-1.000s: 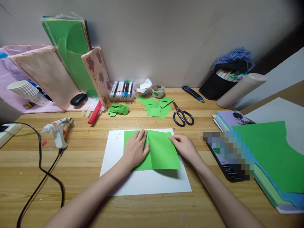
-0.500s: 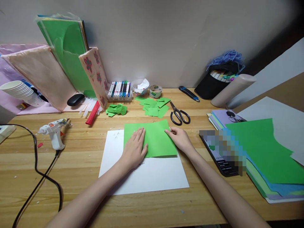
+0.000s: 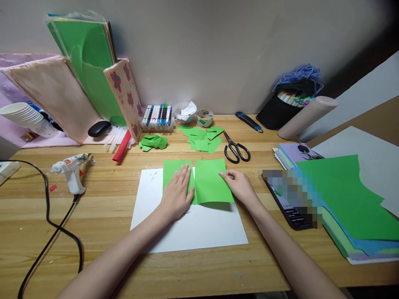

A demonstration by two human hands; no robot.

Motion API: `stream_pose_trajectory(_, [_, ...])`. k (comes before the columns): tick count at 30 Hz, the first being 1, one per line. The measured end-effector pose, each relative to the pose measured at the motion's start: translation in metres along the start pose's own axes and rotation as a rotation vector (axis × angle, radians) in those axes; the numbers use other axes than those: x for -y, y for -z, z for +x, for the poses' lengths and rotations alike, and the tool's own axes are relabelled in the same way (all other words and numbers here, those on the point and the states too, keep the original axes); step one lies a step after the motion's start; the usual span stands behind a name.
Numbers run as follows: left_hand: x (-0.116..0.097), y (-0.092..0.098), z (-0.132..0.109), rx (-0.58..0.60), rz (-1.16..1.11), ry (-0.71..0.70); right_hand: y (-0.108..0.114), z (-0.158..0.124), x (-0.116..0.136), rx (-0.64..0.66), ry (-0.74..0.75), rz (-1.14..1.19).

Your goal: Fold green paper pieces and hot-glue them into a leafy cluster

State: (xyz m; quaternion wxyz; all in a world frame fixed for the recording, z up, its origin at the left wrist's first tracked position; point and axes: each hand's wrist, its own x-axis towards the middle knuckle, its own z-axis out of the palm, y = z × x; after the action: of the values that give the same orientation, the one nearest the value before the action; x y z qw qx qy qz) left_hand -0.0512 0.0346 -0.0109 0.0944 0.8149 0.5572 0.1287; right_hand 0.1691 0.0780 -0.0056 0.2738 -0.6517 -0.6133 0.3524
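A green sheet of paper [image 3: 213, 182] lies over a white sheet [image 3: 215, 226] on the wooden table. A split runs down its middle from the top edge, and the two halves still meet near the bottom. My left hand [image 3: 177, 193] rests flat on the left half [image 3: 170, 171], fingers stretched out beside the split. At the right edge, my right hand [image 3: 238, 185] pinches the other half between thumb and fingers, and that half is slightly raised. Beyond the sheet lie cut green paper pieces [image 3: 202, 145] and black-handled scissors [image 3: 236, 150].
On the left are a white glue gun [image 3: 73, 172] with a black cord and a red strip [image 3: 121, 146]. Markers [image 3: 157, 116], tape [image 3: 205, 118] and a utility knife [image 3: 248, 121] line the back. A phone [image 3: 288, 207] and stacked coloured paper [image 3: 352, 195] are at right.
A gap has opened from the top edge down the middle of the green paper. My right hand has shifted slightly right with its half; my left hand stays pressed down.
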Motion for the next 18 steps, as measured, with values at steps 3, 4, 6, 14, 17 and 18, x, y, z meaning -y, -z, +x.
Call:
stream_pose_trajectory(3, [0.000, 0.000, 0.000, 0.020, 0.013, 0.007, 0.002, -0.006, 0.002, 0.120, -0.035, 0.146])
stream_pose_trajectory(4, [0.000, 0.001, 0.000, 0.025, 0.019, 0.010, 0.002, -0.008, 0.001, 0.143, -0.051, 0.178])
stream_pose_trajectory(6, [0.000, 0.001, 0.000, 0.029, 0.027, 0.012, 0.002, -0.013, 0.000, 0.147, -0.086, 0.206])
stream_pose_trajectory(14, [0.000, 0.000, 0.001, 0.026, 0.034, 0.000, 0.003, -0.031, 0.000, 0.188, -0.154, 0.401])
stream_pose_trajectory(17, [0.000, 0.000, 0.001, 0.029, 0.028, 0.001, 0.003, -0.034, 0.001, 0.188, -0.176, 0.426])
stream_pose_trajectory(18, [0.000, 0.000, 0.001, 0.032, 0.025, 0.003, 0.003, -0.036, 0.000, 0.177, -0.184, 0.429])
